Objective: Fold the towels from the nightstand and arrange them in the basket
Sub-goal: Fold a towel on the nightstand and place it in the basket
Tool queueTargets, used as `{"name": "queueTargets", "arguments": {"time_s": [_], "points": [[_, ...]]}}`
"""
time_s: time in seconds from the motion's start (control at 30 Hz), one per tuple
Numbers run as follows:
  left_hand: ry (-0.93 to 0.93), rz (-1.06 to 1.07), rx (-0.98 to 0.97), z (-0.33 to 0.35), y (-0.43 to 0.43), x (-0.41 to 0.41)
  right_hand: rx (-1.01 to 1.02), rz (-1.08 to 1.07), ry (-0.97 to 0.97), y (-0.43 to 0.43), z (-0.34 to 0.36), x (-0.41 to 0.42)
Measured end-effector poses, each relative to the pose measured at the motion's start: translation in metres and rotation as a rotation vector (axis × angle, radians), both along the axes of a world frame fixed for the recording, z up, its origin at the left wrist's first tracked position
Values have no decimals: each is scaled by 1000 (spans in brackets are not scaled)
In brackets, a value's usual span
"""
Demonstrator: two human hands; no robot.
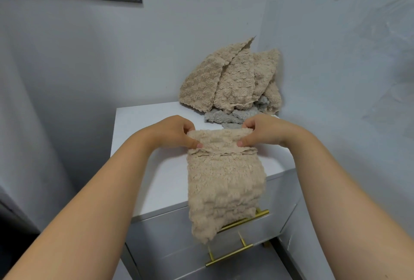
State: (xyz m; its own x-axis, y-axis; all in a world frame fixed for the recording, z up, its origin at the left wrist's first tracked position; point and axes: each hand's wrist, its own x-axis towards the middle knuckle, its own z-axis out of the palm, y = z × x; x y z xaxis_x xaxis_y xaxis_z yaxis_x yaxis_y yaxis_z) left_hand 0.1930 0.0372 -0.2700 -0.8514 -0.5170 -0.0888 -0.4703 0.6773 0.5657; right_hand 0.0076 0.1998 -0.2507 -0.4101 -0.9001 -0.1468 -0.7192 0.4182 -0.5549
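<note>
Early going, by the look of it. In hand: one beige towel, top edge doubled over, pinched at either corner by left hand and right hand, fingers curled round the fold, thumbs on the near face. Draped on nightstand top, lower half hanging past the front edge toward 6 o'clock, over brass drawer handles. Still to fold: heap of beige towels at 12 o'clock in the wall corner, grey towel beneath. Basket not in view; none seen arranged. Plush, bubbly pile; wavy scalloped hems; limp, soft drape.
</note>
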Motion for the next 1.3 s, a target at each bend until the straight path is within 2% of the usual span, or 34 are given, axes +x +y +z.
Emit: {"name": "queueTargets", "arguments": {"time_s": [0.17, 0.27, 0.33, 0.43, 0.53, 0.67, 0.83, 0.97, 1.17, 1.3], "points": [[310, 254, -35, -17, -5, -9, -253, -158, -41, -16, -7, 8], [415, 365, 20, -25, -2, -15, -349, -232, 7, -24, -20, 15], [439, 353, 114, -23, 1, -13, -386, -265, 6, -28, -30, 15], [428, 281, 213, -21, -1, -8, -429, -320, -95, -28, -37, 10], [452, 307, 225, -24, -6, -5, -417, -264, -282, -21, -31, 11], [530, 316, 186, -28, -9, -3, -378, -228, -338, -16, -26, 11], [629, 322, 79, -27, -6, -4, -534, -320, -217, -21, -28, 8], [653, 279, 102, -27, -6, -3, -516, -227, -380, -19, -23, 10], [658, 189, 184, -26, -7, 2, -492, -134, -221, -16, -15, 15], [562, 80, 267, -26, -11, 8, -416, -42, -168, -13, -7, 14]]}}
